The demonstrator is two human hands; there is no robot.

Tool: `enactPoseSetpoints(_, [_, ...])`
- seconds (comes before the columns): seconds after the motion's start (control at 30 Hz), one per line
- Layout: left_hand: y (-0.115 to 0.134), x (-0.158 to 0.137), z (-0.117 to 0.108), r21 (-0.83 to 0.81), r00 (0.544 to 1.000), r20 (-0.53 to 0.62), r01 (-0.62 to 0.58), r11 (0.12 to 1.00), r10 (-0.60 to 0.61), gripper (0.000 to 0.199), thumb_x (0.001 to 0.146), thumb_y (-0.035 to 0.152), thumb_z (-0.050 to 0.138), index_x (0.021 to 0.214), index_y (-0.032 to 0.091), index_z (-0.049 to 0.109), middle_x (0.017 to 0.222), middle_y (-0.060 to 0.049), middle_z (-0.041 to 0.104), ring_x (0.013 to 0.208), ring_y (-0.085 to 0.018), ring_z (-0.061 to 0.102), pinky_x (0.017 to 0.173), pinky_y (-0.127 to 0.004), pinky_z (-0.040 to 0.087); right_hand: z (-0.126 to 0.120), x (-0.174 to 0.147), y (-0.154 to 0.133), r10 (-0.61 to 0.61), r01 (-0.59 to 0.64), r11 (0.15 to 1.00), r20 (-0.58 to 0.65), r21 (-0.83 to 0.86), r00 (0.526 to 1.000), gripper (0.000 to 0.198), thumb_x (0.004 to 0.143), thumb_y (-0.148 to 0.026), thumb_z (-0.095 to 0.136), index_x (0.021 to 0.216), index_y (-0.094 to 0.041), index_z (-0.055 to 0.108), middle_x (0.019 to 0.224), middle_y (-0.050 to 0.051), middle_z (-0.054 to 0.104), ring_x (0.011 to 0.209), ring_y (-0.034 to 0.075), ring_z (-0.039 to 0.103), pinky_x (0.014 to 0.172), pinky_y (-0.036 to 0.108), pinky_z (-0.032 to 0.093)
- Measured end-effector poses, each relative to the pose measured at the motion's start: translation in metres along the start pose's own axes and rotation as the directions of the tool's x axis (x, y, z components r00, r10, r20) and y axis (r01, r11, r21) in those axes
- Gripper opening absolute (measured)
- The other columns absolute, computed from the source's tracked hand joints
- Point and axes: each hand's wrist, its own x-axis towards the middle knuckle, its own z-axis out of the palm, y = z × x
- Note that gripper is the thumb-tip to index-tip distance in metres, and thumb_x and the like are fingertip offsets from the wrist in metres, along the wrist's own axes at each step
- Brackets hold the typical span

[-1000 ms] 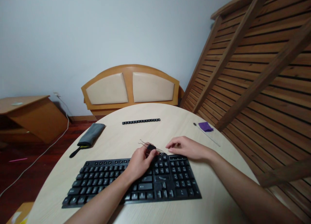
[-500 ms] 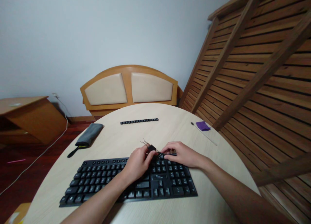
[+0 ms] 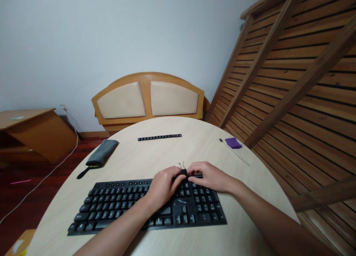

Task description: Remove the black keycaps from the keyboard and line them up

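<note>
A black keyboard (image 3: 182, 202) lies across the near part of the round table. My left hand (image 3: 163, 183) is over its upper middle, thumb and fingers closed on a keycap puller (image 3: 183, 171), a small black handle with thin wire prongs. Two bent wire ends point up and away from me; the handle's lower end is hidden by my fingers. My right hand (image 3: 205, 174) rests at the keyboard's far edge, its curled fingers and thumb around that edge, with the fingertips close beside the puller. Farther back on the table stands a straight row of loose black keycaps (image 3: 160, 138).
A grey pouch (image 3: 102, 152) with a black strap lies at the table's left. To the right are a folded purple cloth (image 3: 233, 143) and a thin pale stick (image 3: 236, 153) with a dark tip. A wooden slatted panel (image 3: 278, 100) leans beyond the table's right edge.
My left hand has moved slightly right, bringing the keycap puller beside my right fingertips. The puller has turned from slanting left to nearly upright. My right hand has barely moved.
</note>
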Motion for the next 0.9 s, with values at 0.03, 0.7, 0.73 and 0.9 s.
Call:
enactPoseSetpoints(0.03, [0.000, -0.001, 0.001, 0.009, 1.000, 0.006, -0.026, 1.000, 0.026, 0.023, 0.096, 0.030, 0.048, 0.086, 0.019, 0.065, 0.083, -0.004, 0.068, 0.078, -0.019, 0.062, 0.071, -0.029, 0.045, 0.000, 0.000, -0.001, -0.008, 0.008, 1.000, 0.000, -0.017, 1.000, 0.012, 0.086, -0.023, 0.061, 0.093, -0.018, 0.070, 0.090, 0.004, 0.070, 0.083, 0.017, 0.064, 0.076, 0.026, 0.047])
enactPoseSetpoints(0.7, [-0.014, 0.007, 0.005, -0.424, 0.980, -0.042, 0.160, 0.891, -0.196, 0.028, 0.092, 0.036, 0.053, 0.075, 0.015, 0.063, 0.073, -0.003, 0.068, 0.071, -0.018, 0.061, 0.067, -0.025, 0.044, 0.020, 0.003, -0.014, 0.051, -0.068, 0.992, -0.154, -0.105, 0.987, 0.013, 0.083, -0.020, 0.062, 0.094, -0.020, 0.069, 0.093, 0.004, 0.070, 0.091, 0.018, 0.064, 0.083, 0.030, 0.047])
enactPoseSetpoints(0.73, [-0.014, 0.007, 0.005, -0.438, 0.977, -0.050, 0.163, 0.884, -0.205, 0.028, 0.091, 0.036, 0.053, 0.075, 0.015, 0.063, 0.073, -0.003, 0.069, 0.070, -0.018, 0.061, 0.066, -0.025, 0.044, 0.020, 0.003, -0.015, 0.059, -0.073, 0.993, -0.156, -0.089, 0.986, 0.013, 0.082, -0.019, 0.062, 0.094, -0.020, 0.069, 0.093, 0.003, 0.070, 0.090, 0.018, 0.064, 0.082, 0.030, 0.048])
enactPoseSetpoints(0.9, [-0.011, 0.004, 0.004, -0.472, 0.969, -0.093, 0.160, 0.867, -0.230, 0.028, 0.091, 0.039, 0.055, 0.078, 0.015, 0.065, 0.076, -0.004, 0.071, 0.073, -0.018, 0.064, 0.068, -0.026, 0.046, 0.020, 0.004, -0.014, 0.069, -0.077, 0.996, -0.181, -0.040, 0.981, 0.017, 0.080, -0.020, 0.068, 0.097, -0.020, 0.066, 0.095, 0.002, 0.070, 0.090, 0.018, 0.064, 0.083, 0.030, 0.048])
